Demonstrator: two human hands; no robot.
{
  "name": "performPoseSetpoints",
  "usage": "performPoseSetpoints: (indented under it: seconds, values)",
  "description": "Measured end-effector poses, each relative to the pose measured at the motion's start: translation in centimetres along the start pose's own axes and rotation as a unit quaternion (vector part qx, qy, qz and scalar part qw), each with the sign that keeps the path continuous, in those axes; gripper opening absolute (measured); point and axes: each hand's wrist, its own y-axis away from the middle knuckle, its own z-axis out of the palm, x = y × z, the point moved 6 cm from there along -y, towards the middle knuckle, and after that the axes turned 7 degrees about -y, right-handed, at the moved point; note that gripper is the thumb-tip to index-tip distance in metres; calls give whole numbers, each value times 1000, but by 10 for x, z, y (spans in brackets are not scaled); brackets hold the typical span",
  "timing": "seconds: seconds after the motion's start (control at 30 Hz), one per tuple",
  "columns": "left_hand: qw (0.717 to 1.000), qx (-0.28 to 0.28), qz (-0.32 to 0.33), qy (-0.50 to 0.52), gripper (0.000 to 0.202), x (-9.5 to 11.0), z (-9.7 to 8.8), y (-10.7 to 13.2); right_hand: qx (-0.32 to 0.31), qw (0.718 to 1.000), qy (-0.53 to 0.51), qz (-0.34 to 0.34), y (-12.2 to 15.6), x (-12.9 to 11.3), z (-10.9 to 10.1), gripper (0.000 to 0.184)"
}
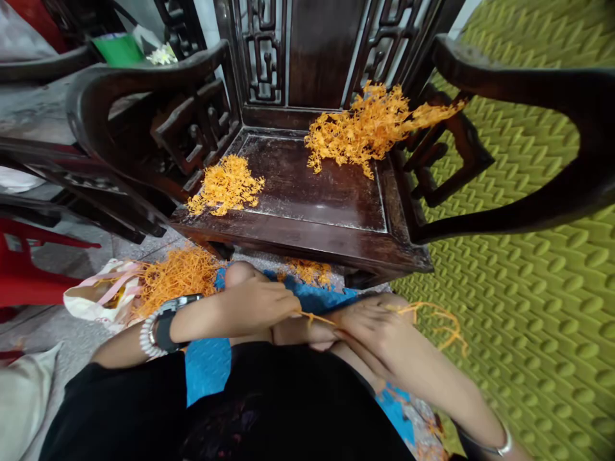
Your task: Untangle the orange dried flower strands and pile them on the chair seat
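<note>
In the head view, the left hand has its fingers pinched on an orange strand, which stretches to the right hand, curled around it, and trails off to the right. Before them stands a wooden chair; a small orange pile lies at its seat's front left corner, a larger orange bunch across the back right corner.
</note>
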Motion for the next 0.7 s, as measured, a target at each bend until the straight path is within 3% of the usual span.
performPoseSetpoints:
  seconds: [0.17, 0.23, 0.3, 0.37, 0.47, 0.57, 0.7]
  values:
    - [978, 167, -5, -127, 21, 8, -41, 13, 74, 987, -137, 48, -1, 7, -8, 19]
    - [951, 266, -53, -146, 31, 9, -57, 18, 111, 953, -263, 98, -4, 15, -3, 17]
    - [937, 324, -98, -81, 57, 8, -60, 20, 158, 904, -376, 130, -7, 20, 4, 15]
    - [950, 288, -101, 73, 80, 7, -43, 11, 208, 868, -433, 129, -11, 21, 8, 10]
    - [946, 143, -94, 277, 86, 6, 2, -10, 234, 869, -424, 96, -17, 15, 10, 8]
    - [924, 47, -80, 372, 59, 4, 36, -26, 232, 883, -393, 105, -16, 12, 10, 10]
    - [892, 6, -81, 444, 20, -1, 42, -29, 256, 857, -426, 137, -4, 18, 4, 14]
